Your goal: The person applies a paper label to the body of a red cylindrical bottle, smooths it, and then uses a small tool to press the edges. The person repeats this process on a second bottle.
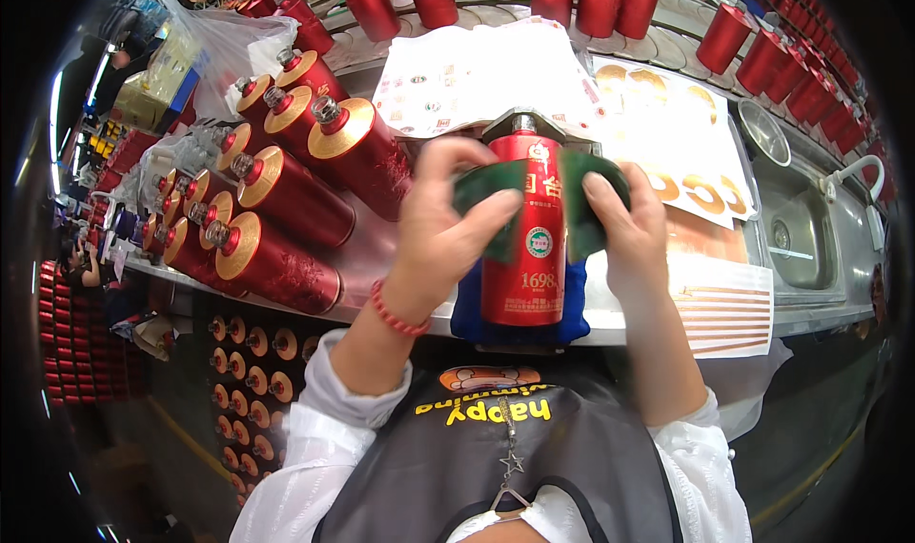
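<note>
A red bottle (522,257) with pale print and a round green-and-white seal lies in front of me on a blue cloth (576,305). Its clear-stoppered neck points away, against a dark metal rest (562,131). My left hand (434,229) is closed on a dark green curved pad (488,183) at the bottle's left side. On the opposite side, my right hand (624,224) grips a second dark green pad (583,176). Both pads are smeared by motion. Whether they press on the bottle or stand just off it, I cannot tell.
Several red bottles with gold shoulders (276,257) crowd the left. Sticker sheets (477,67) lie behind the rest; gold decal sheets (677,186) and a striped strip sheet (721,310) lie right. A metal sink (796,238) adjoins. A conveyor (505,17) carries bottles at the back.
</note>
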Demonstrator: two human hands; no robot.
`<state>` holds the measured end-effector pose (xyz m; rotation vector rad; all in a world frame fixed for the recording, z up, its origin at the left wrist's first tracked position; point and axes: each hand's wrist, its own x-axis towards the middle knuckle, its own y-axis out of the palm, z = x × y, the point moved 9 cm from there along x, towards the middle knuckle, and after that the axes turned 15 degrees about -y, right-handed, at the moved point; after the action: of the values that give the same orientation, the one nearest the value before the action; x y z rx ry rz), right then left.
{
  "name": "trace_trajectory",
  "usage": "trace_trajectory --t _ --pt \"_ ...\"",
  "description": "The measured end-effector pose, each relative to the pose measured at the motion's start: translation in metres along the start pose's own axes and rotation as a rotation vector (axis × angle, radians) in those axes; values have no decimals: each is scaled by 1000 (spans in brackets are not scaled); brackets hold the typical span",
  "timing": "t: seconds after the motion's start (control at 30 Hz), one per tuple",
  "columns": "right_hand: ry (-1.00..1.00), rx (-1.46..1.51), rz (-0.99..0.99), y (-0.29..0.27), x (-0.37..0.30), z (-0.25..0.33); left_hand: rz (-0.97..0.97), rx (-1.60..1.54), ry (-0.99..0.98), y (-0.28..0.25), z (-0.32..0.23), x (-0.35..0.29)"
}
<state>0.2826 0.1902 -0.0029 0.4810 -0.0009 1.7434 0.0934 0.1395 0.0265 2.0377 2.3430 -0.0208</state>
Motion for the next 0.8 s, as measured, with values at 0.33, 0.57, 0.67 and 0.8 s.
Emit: trace_trajectory --t 0.33,0.57,0.67,0.8 --pt "-99 -96 -117 -22 4 -47 -127 -147 17 -10 38 26" --pt "-166 -227 -11 2 -47 -1 -148 225 209 15 8 -32" --pt "-172 -353 -2 -13 -60 -10 -163 32 39 -1 31 -40" --pt "-64 -121 -82 -13 -74 -5 -173 -28 42 3 24 -56"
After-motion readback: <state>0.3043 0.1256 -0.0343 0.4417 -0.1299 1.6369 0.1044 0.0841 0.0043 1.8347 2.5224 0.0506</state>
